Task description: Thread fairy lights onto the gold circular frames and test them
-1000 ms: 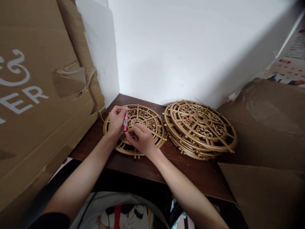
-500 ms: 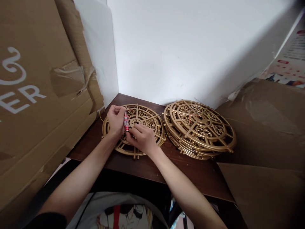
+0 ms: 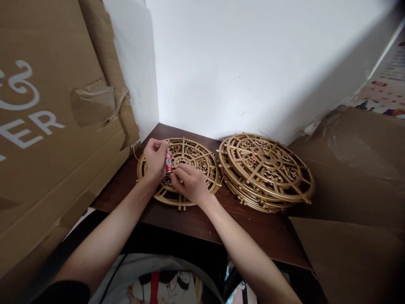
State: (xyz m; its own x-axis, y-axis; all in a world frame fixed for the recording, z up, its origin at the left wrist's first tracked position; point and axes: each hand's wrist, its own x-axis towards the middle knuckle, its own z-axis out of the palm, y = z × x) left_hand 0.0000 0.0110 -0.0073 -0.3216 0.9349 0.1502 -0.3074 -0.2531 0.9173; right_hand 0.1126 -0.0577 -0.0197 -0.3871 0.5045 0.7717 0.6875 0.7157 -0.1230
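My left hand [image 3: 155,159] has its fingers closed around a small red cylinder [image 3: 168,162] that looks like a battery, held upright with its printed side showing. At the lower end of that cylinder, my right hand [image 3: 192,182] is closed in a pinch. Whatever its fingertips grip is too small to make out. Both hands are above a round, gold-coloured openwork frame [image 3: 171,203] with spokes, rings and scroll patterns, which lies flat on the dark table [image 3: 199,221]. Thin yellow wire [image 3: 135,152] shows at the frame's left edge.
To the right stands a stack of similar gold frames [image 3: 268,179], the top one tilted, with loose wires at its centre. Large cardboard boxes rise on the left [image 3: 57,169] and right [image 3: 351,169]. A white wall [image 3: 221,76] is behind the table.
The view has shifted very slightly. Both hands keep nearly the same position at the red cylinder, with only a small movement of the right fingers.
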